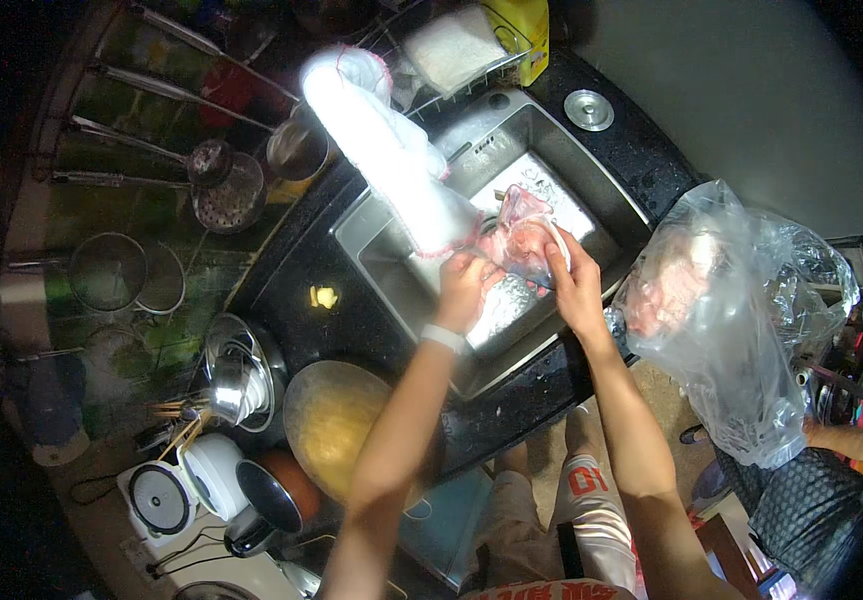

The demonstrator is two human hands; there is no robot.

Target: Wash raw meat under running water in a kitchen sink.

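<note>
Over the stainless steel sink [395, 289], my right hand [575, 281] grips a piece of raw meat [527, 238], pink and glossy with a dark patch below. A pale curved strip shows along its edge by my right fingers. My left hand [467, 289] has its fingers curled at the meat's near left side; motion blur hides exactly what they pinch. Just above my left hand hangs a white cloth sleeve [390, 157] with pink stitched edges, probably over the faucet, which is hidden. Bright light glares on the sink floor.
Right of the sink, a clear plastic bag [731, 330] holds more raw meat [675, 285]. Another person's patterned clothing [806, 495] shows beyond it. On the black counter lie a metal drain strainer [589, 110], yellowish scraps [323, 297], a large round board [337, 420] and stacked metal bowls [240, 375].
</note>
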